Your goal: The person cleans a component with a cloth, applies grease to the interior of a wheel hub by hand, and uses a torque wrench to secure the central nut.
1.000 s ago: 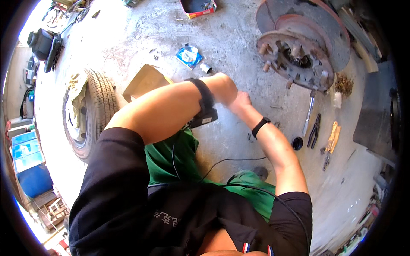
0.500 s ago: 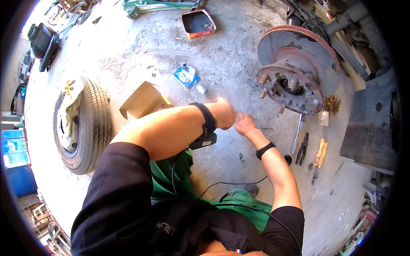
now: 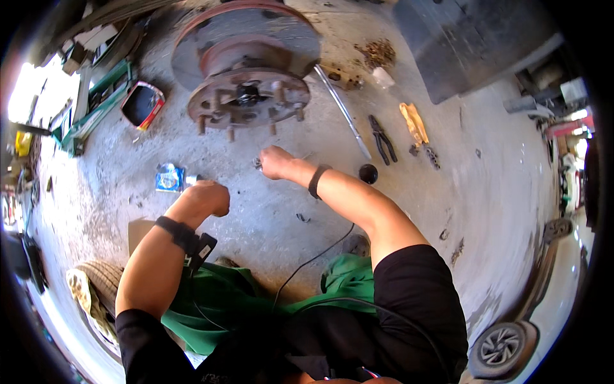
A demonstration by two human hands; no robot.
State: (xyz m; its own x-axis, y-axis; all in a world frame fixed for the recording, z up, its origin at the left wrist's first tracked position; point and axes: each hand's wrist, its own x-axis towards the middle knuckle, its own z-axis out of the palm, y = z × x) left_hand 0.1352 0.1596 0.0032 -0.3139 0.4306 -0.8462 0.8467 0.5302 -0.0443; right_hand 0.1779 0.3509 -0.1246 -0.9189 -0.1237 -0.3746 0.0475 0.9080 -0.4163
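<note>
left hand (image 3: 208, 197) curling, contents hidden, cannot tell | right hand (image 3: 276, 162), apart, pinching one indistinct metal piece (image 3: 257, 164) | one wheel hub (image 3: 246, 112) far | one tyre (image 3: 104, 280) part-hidden near left

Before me, the grey concrete floor (image 3: 262, 221) carries black pliers (image 3: 382, 139), a chrome bar (image 3: 343, 111), a blue-and-white packet (image 3: 169, 178) and a red-edged tray (image 3: 155, 115).

A blue-and-white packet (image 3: 169, 178) on the concrete floor (image 3: 486, 211) is carrying print, and a black box (image 3: 202, 247) beside the left wristband (image 3: 176, 233) is bearing a pale label (image 3: 204, 251); both are proving too small to read.
</note>
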